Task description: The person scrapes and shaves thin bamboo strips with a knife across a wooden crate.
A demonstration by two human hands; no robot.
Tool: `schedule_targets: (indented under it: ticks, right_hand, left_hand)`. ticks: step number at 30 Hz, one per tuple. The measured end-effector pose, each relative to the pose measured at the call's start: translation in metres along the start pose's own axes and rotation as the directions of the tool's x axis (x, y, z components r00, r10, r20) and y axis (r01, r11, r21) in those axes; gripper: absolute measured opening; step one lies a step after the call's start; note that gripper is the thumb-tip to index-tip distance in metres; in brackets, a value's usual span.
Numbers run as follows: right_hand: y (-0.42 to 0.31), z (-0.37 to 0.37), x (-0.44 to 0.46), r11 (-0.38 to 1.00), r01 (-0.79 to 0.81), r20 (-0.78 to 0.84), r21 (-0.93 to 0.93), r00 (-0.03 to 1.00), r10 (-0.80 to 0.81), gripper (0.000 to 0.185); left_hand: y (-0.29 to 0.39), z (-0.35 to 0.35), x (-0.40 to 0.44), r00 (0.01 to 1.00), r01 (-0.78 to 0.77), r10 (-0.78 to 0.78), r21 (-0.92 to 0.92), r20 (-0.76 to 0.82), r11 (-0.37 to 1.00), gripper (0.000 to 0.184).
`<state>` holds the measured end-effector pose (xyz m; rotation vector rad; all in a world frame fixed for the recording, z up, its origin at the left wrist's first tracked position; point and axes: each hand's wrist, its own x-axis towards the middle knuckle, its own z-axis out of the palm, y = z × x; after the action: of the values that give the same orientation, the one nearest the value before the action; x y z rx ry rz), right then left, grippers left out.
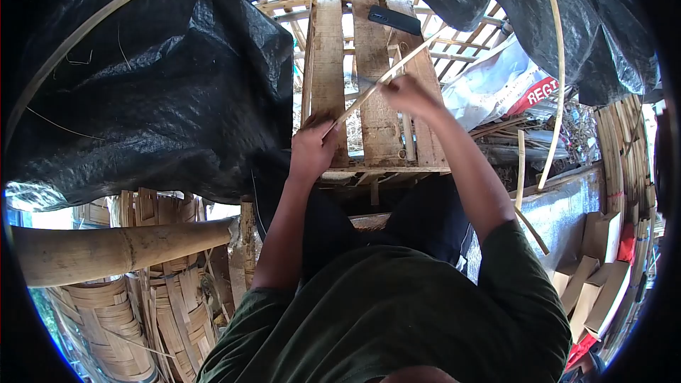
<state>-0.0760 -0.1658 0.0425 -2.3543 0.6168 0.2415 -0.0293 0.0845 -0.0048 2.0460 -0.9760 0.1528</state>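
Note:
A long, pale bamboo strip (391, 71) runs slantwise over the slatted wooden bench (328, 50), its far end up and to the right. My left hand (314, 143) is closed around the strip's near end, above the bench's front left corner. Over the middle and right planks, my right hand (408, 96) is closed beside the strip, smeared by motion. A thin grey blade, which looks like a knife (367, 82), sticks out to the left of this fist and lies against the strip. The knife's handle is hidden in the fingers.
A black phone (394, 20) lies at the bench's far end. Black plastic sheeting (156, 92) hangs at left and above. A thick bamboo pole (120, 252) juts in at left. Cut blocks (596, 291) stand at right, below a white printed sack (496, 85).

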Motion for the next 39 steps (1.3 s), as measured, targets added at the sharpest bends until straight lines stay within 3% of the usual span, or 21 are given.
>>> schedule_targets:
  ticks: [1, 2, 3, 5, 7, 11, 13, 18, 21, 23, 25, 26, 29, 30, 32, 34, 35, 36, 37, 38, 39]
  right_hand:
    - [0.01, -0.006, 0.011, 0.988, 0.077, -0.196, 0.133, 0.979, -0.05, 0.047]
    - [0.018, -0.015, 0.024, 0.971, -0.007, -0.29, 0.238, 0.954, 0.078, 0.044]
    - [0.016, -0.026, 0.027, 0.973, 0.021, -0.443, 0.232, 0.892, 0.086, 0.041]
    - [0.047, -0.037, 0.061, 0.989, 0.018, -0.561, 0.15, 0.825, 0.07, 0.037]
    - [0.054, -0.048, 0.082, 0.995, -0.1, -0.581, 0.019, 0.809, 0.092, 0.044]
    - [0.056, -0.057, 0.115, 0.99, -0.136, -0.519, -0.036, 0.849, 0.098, 0.052]
    - [0.044, -0.058, 0.121, 0.963, -0.266, -0.459, -0.053, 0.863, 0.213, 0.056]
    - [0.045, -0.04, 0.148, 0.942, -0.301, -0.528, -0.149, 0.83, 0.181, 0.058]
    - [0.049, -0.037, 0.154, 0.945, -0.305, -0.581, -0.121, 0.793, 0.181, 0.052]
    - [0.041, -0.047, 0.148, 0.942, -0.32, -0.511, -0.097, 0.829, 0.229, 0.043]
    - [0.032, -0.058, 0.141, 0.989, -0.123, -0.529, 0.082, 0.836, 0.148, 0.04]
    - [0.018, -0.064, 0.132, 0.997, -0.055, -0.609, 0.046, 0.79, 0.072, 0.039]
    - [-0.032, -0.067, 0.095, 0.896, 0.429, -0.872, 0.116, 0.475, -0.115, 0.026]
    - [-0.055, -0.067, 0.082, 0.893, 0.435, -0.87, 0.114, 0.477, -0.122, 0.026]
    - [-0.097, -0.058, 0.06, 0.634, 0.728, -0.935, 0.262, 0.353, -0.019, 0.019]
    - [-0.124, -0.034, 0.069, 0.667, 0.7, -0.951, 0.254, 0.306, 0.042, 0.016]
    - [-0.127, -0.012, 0.089, 0.744, 0.668, -0.976, 0.016, 0.173, -0.134, 0.017]
    - [-0.14, 0.002, 0.094, 0.74, 0.671, -0.85, -0.038, 0.367, -0.377, 0.034]
    - [-0.148, 0.015, 0.11, 0.842, 0.539, -0.572, 0.018, 0.696, -0.433, 0.064]
    - [-0.159, 0.02, 0.108, 0.91, 0.415, -0.397, -0.008, 0.834, -0.384, 0.087]
    - [-0.16, 0.026, 0.105, 0.888, 0.454, -0.383, -0.073, 0.809, -0.446, 0.092]
  left_hand:
    - [0.001, 0.0, -0.001, 1.0, 0.002, -0.002, -0.002, 0.0, 1.0, 0.017]
    - [0.002, -0.001, -0.001, 1.0, -0.012, 0.011, 0.007, 0.011, 1.0, 0.016]
    - [0.003, -0.002, 0.0, 0.999, -0.025, 0.025, 0.017, 0.021, 1.0, 0.016]
    - [0.005, -0.004, -0.001, 0.999, -0.032, 0.031, 0.015, 0.033, 0.999, 0.014]
    - [0.007, -0.004, -0.001, 0.998, -0.04, 0.039, 0.014, 0.043, 0.999, 0.012]
    - [0.008, -0.005, 0.002, 0.998, -0.053, 0.053, -0.019, 0.027, 0.998, 0.01]
    - [0.005, -0.002, 0.002, 0.998, -0.056, 0.055, -0.019, -0.013, 0.998, 0.011]
    - [0.004, -0.001, 0.004, 0.996, -0.071, 0.07, -0.024, -0.059, 0.997, 0.014]
    - [0.002, -0.001, 0.004, 0.997, -0.056, 0.055, -0.02, -0.057, 0.998, 0.015]
    - [-0.001, 0.001, 0.003, 0.997, -0.061, 0.061, -0.003, -0.053, 0.998, 0.016]
    - [-0.002, 0.002, 0.004, 0.99, -0.108, 0.106, -0.015, -0.097, 0.994, 0.015]
    - [-0.002, 0.002, 0.005, 0.99, -0.105, 0.103, -0.013, -0.099, 0.994, 0.015]
    - [0.001, -0.003, 0.006, 0.992, -0.1, 0.1, 0.005, -0.077, 0.995, 0.012]
    - [0.002, -0.006, 0.008, 0.997, -0.072, 0.072, -0.001, -0.04, 0.997, 0.011]
    - [0.003, -0.007, 0.006, 0.999, -0.039, 0.039, -0.004, -0.005, 0.999, 0.009]
    - [0.001, -0.004, 0.005, 1.0, 0.01, -0.01, 0.017, 0.012, 1.0, 0.008]
    - [0.001, -0.002, 0.002, 1.0, 0.005, -0.005, 0.02, 0.006, 1.0, 0.008]
    - [0.0, -0.001, 0.001, 1.0, -0.002, 0.002, 0.006, -0.013, 1.0, 0.008]
    - [-0.003, 0.0, 0.002, 0.999, -0.013, 0.013, -0.005, -0.032, 1.0, 0.008]
    - [-0.012, 0.004, 0.001, 0.999, -0.033, 0.033, -0.006, -0.031, 0.999, 0.01]
    - [-0.008, 0.003, 0.002, 0.998, -0.045, 0.046, 0.025, -0.037, 0.999, 0.011]
